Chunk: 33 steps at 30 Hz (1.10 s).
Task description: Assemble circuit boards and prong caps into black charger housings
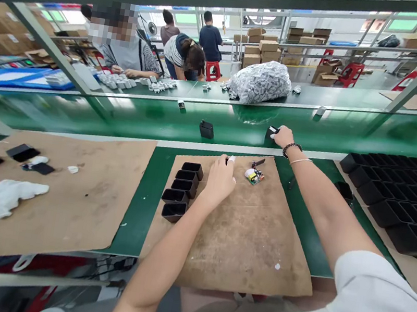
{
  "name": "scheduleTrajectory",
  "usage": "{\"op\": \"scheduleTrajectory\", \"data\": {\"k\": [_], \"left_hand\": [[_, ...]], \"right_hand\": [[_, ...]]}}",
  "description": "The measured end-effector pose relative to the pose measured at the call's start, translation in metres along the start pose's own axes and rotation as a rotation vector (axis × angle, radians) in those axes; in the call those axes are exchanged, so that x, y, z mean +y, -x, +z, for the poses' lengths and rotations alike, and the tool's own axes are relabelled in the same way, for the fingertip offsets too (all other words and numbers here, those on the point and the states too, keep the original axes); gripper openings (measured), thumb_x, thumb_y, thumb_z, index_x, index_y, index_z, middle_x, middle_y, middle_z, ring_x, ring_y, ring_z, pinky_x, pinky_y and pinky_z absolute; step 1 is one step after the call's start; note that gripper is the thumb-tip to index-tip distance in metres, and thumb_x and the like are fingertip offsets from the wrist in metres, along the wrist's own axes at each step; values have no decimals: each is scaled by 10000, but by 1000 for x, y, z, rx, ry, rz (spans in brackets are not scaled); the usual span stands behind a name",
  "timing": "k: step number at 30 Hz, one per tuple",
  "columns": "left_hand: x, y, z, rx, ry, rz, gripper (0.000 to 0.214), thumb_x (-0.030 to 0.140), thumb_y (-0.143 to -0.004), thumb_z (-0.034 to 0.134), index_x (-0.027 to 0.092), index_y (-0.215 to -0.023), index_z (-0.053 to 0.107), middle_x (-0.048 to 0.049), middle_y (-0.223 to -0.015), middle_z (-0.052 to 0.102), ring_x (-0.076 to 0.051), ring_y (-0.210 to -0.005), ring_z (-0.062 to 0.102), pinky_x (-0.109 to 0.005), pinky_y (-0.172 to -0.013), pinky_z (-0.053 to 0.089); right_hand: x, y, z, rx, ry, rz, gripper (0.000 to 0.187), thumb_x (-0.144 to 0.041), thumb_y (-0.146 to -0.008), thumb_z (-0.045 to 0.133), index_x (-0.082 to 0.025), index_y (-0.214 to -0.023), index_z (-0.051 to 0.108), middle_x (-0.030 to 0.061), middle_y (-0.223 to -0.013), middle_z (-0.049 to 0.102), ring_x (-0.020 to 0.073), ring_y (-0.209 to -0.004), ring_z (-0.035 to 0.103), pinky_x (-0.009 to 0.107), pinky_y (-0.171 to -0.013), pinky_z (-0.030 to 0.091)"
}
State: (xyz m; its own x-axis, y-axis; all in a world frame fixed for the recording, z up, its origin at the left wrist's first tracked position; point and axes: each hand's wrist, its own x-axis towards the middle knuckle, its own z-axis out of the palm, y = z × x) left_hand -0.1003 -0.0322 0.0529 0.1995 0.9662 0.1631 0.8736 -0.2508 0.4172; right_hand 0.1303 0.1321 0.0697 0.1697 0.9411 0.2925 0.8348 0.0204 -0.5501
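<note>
My right hand [284, 136] reaches out over the green conveyor belt, closed on a black boxy adapter [271, 132] with a pale patch on it. Over the brown cardboard sheet [249, 247], my left hand [221, 177] is closed with its fingers curled. A bit of black shows at its fingertips, along with white on one finger; what it holds is mostly hidden. Just left of that hand stands a row of several open black plastic cases [181, 191]. A small circuit board [254, 176] with a yellow part lies to its right, near a short dark piece [258, 163].
Another black adapter [207, 129] rides on the green belt [139, 118]. Many black cases [404, 192] fill the right side. A white rag [10, 196] lies on the left cardboard. Beyond the belt, a bag of white parts [262, 82] sits near several people.
</note>
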Motion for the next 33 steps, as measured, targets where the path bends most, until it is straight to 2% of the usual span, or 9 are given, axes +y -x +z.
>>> {"op": "scheduleTrajectory", "data": {"k": [4,9,12,16,18,21,25,29,33], "left_hand": [[-2,-1,2,5,28,-11,633,-29,-813,541,88,-1429,459,-233,-1379,548,-342,-1353,523,-490,-1131,435],[-2,0,-2,-28,190,-52,724,-9,-749,670,69,-1430,439,-246,-1325,593,-381,-1320,547,-521,-1096,449],[-3,0,0,-52,280,-61,661,3,-689,737,97,-1309,528,-225,-1294,623,-382,-1276,584,-522,-1070,470],[-3,-5,3,-55,357,-48,514,-3,-623,766,140,-1088,603,-145,-1136,678,-330,-1120,661,-492,-981,536],[-1,-8,3,-32,402,-29,506,26,-615,791,162,-1065,604,-110,-1131,671,-298,-1097,664,-472,-976,548],[5,-8,1,93,613,49,592,64,-602,821,190,-1137,603,-92,-1245,621,-274,-1191,630,-465,-1074,506],[16,-1,-1,188,957,204,653,103,-608,819,228,-1208,594,-78,-1294,569,-251,-1224,616,-441,-1103,495],[24,7,1,202,1005,310,642,136,-626,804,220,-1228,597,-80,-1275,584,-242,-1201,626,-425,-1084,506],[30,13,3,205,921,286,618,128,-622,802,211,-1202,605,-79,-1231,643,-242,-1130,652,-424,-1028,522]], "right_hand": [[-22,32,-2,-29,114,-46,374,-343,-979,644,-164,-1304,601,117,-1334,619,249,-1157,637,474,-973,558],[-38,108,-15,-432,249,-126,186,-153,-723,797,-131,-865,680,140,-907,749,300,-878,712,326,-730,519],[-47,134,-11,-514,240,-133,257,-136,-738,737,-122,-978,647,205,-1055,738,364,-1020,702,359,-806,511],[-55,124,-10,-604,76,-84,300,-78,-705,717,-112,-989,623,236,-1118,715,404,-1153,658,434,-936,525],[-50,113,-20,-720,-84,-45,229,-106,-711,731,-131,-915,631,170,-970,744,349,-1027,711,431,-900,577],[-28,107,-40,-847,-367,-15,124,-251,-856,648,-155,-930,622,87,-859,735,233,-882,734,401,-889,627],[8,126,-58,-803,-910,157,146,-273,-959,483,-182,-1014,583,62,-959,724,154,-946,733,355,-1052,569],[18,154,-61,-734,-1443,449,158,-208,-911,531,-195,-1052,601,45,-1005,741,135,-964,741,312,-1045,580],[-5,175,-68,-511,-1603,272,333,-213,-768,704,-276,-1076,594,-11,-1038,738,181,-1027,727,449,-1082,570]]}}
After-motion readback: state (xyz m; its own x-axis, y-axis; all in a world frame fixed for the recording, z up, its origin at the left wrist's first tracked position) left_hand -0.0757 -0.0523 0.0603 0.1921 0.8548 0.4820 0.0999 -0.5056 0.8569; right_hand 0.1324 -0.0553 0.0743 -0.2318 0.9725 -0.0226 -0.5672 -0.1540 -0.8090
